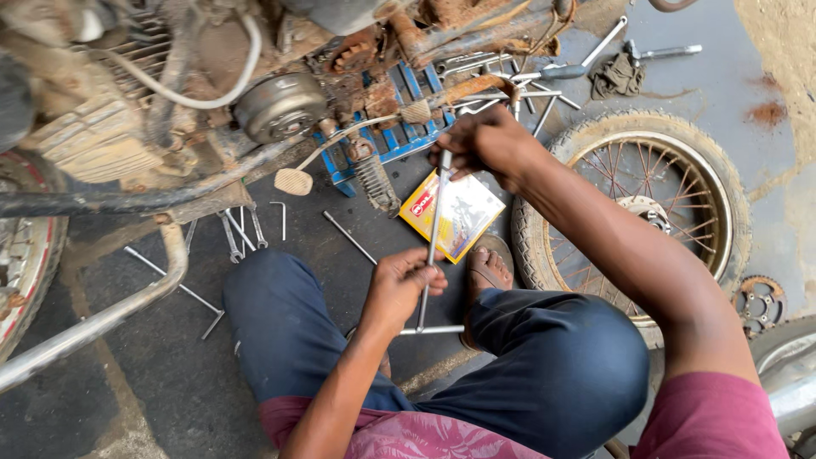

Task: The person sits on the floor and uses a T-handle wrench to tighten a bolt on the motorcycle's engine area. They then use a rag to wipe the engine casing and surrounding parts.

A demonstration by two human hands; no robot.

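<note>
Head view looks down on a long T-handled wrench (432, 238) held upright beside the motorbike engine (280, 106). Left hand (399, 285) grips its lower shaft, right hand (484, 144) closes around the top, above a yellow packet (463, 217) on the floor.

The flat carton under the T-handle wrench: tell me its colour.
The carton is yellow with a red corner patch, shown in the head view.

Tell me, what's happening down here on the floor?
A person sits on the ground beside a rusty motorcycle. Both hands grip a long metal T-handle wrench: the left hand low on the shaft, the right hand at its upper end. A yellow box and a spoked wheel lie nearby.
</note>
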